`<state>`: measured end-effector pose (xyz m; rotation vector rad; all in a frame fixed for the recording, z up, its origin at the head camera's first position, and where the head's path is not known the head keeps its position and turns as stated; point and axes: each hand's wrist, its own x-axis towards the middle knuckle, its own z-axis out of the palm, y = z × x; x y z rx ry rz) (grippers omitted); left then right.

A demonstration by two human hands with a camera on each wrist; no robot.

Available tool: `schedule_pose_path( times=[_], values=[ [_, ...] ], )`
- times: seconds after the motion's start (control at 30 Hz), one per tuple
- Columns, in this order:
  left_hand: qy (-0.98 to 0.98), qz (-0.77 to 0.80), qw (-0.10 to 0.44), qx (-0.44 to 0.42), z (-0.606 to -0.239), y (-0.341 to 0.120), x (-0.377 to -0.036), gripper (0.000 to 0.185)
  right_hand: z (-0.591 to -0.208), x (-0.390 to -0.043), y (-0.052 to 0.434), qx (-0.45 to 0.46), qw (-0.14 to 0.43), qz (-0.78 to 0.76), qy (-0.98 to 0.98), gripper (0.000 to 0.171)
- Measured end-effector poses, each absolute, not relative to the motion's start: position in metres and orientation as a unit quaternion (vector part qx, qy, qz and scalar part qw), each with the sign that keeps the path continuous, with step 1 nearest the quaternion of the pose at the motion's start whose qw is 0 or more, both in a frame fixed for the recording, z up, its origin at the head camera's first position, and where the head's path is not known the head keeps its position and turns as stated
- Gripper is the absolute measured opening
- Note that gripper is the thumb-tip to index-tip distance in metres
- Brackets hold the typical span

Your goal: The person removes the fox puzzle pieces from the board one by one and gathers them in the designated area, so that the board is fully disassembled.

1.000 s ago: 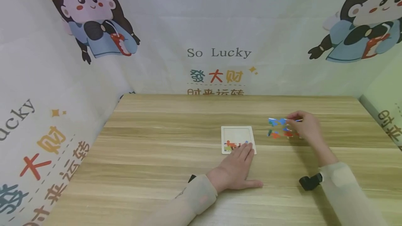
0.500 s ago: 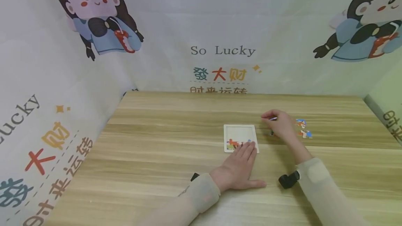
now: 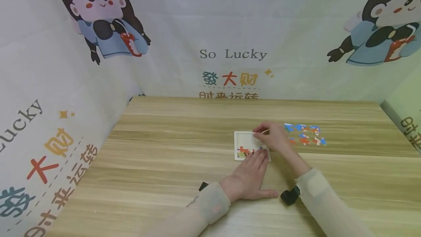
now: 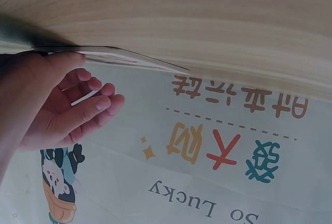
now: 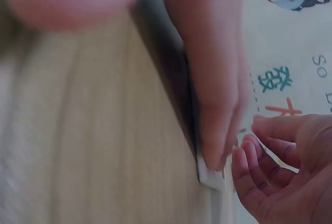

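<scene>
Placing step: right hand (image 3: 274, 138) pinches a puzzle piece (image 3: 264, 131) over the tray (image 3: 245, 139); left hand (image 3: 250, 173), fingers flat, pins tray's near edge. Next prob needs aligning w/ the placed pieces.

Matt wood-grain table (image 3: 164, 164); smooth white puzzle tray (image 3: 245, 136); thin card piece (image 3: 264, 131); printed cloth backdrop (image 3: 197, 21).

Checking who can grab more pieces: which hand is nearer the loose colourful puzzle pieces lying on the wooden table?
Right. The right hand is just beside the loose colourful puzzle pieces, over the white puzzle tray; the left hand rests on the tray's near edge, farther away.
</scene>
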<state>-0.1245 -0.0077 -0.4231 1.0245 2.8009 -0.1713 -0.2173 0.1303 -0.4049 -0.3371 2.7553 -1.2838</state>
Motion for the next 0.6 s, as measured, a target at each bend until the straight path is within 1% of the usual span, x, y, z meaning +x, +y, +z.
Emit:
schedule_pose_path(
  times=[0.17,0.37,0.6],
  values=[
    [0.934,-0.048,0.069,0.347,-0.424,-0.009,-0.124,0.101,-0.411,-0.214,0.121,-0.151,0.068,-0.422,0.891,0.02],
    [0.934,-0.041,0.045,0.352,-0.427,-0.01,-0.123,0.102,-0.416,-0.209,0.113,-0.201,0.09,-0.413,0.884,0.022],
    [0.935,-0.031,0.039,0.351,-0.426,-0.01,-0.121,0.104,-0.418,-0.204,0.11,-0.214,0.114,-0.407,0.881,0.016]
  ],
)
